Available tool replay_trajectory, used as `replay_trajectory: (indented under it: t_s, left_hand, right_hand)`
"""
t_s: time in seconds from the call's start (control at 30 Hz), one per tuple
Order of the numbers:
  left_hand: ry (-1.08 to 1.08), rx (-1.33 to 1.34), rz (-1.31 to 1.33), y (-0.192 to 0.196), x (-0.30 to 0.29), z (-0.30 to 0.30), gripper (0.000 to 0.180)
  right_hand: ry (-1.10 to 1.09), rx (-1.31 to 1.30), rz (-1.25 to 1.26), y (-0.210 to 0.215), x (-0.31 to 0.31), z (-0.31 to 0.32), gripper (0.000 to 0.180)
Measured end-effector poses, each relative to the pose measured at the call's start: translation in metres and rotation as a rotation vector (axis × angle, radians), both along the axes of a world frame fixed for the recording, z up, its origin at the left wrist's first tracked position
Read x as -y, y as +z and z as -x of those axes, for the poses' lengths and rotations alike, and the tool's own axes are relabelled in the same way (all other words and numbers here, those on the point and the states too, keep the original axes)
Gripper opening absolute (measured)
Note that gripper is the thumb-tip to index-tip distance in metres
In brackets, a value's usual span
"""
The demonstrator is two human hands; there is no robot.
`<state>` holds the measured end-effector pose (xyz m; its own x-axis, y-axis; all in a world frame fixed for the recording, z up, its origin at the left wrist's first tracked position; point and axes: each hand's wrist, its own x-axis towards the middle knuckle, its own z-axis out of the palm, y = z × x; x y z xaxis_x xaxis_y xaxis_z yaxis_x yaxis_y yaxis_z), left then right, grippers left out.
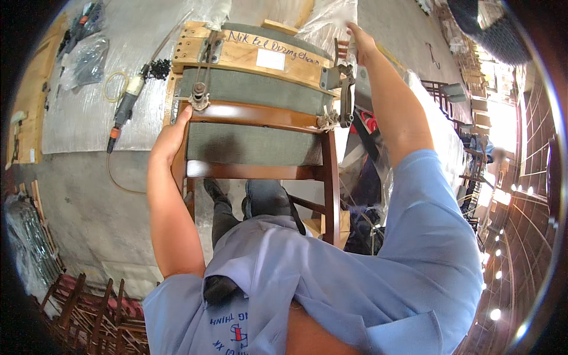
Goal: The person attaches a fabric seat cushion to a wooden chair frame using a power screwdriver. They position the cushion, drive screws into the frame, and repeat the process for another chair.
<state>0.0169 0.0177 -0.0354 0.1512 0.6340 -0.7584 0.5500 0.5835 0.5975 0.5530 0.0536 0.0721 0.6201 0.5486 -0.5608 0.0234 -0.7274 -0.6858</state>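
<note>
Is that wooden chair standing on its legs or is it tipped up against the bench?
Tipped. The chair leans against the wooden jig, its legs pointing back toward the person; the left hand grips its frame and the right hand reaches the clamp lever.

Bare bench (pixel 77 127) left of the wooden jig (pixel 248 56), crossed by a pneumatic screwdriver (pixel 123 112) and hose (pixel 115 86), toggle clamp (pixel 340 80) crowding the right edge

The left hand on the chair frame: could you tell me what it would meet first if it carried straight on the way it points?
Probably the metal clamp fitting on the jig, just beyond the left hand; depth is unclear.
</note>
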Motion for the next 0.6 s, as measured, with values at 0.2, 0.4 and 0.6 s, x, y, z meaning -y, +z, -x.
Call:
replay_trajectory:
  t_s: [0.2,0.4,0.6]
  left_hand:
    - [-0.009,0.007,0.051,0.011,0.001,-0.001,0.107]
    - [0.025,-0.039,0.064,0.024,-0.002,-0.006,0.106]
    - [0.031,0.056,-0.010,0.013,0.006,0.002,0.103]
  right_hand:
    - [-0.117,-0.445,-0.031,0.016,0.011,0.014,0.080]
    - [-0.157,-0.338,-0.106,-0.030,0.002,-0.003,0.081]
    - [-0.043,-0.134,-0.102,-0.053,-0.005,-0.024,0.082]
